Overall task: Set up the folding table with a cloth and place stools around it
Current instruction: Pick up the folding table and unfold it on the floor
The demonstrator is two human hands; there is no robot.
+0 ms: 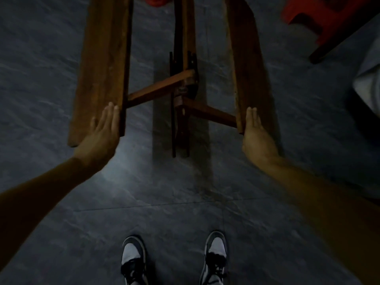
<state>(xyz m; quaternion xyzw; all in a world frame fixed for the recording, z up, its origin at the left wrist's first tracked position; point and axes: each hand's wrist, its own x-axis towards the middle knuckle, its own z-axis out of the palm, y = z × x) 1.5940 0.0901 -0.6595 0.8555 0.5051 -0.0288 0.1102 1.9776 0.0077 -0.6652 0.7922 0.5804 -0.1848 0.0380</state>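
Below, both arms reach forward and down, each flat palm laid against a wooden leaf. Left hand (103, 125): fingers straight and together, pressed flat on the outer face of the left leaf (102, 64) near its near end; nothing clasped. Right hand (255, 130): fingers likewise extended and together, flat against the right leaf (246, 64) at its near corner; no grip closed. Folding table (183, 95) stands on the grey tiled floor (61, 202), half opened, its two leaves splayed apart with a dark centre frame (181, 124) between, joined by two short braces. Long axis runs away from the person, toward frame top. Red plastic stool (314, 15) upper right; pale cloth (370, 79) at right edge; two shoes (133, 260) below.
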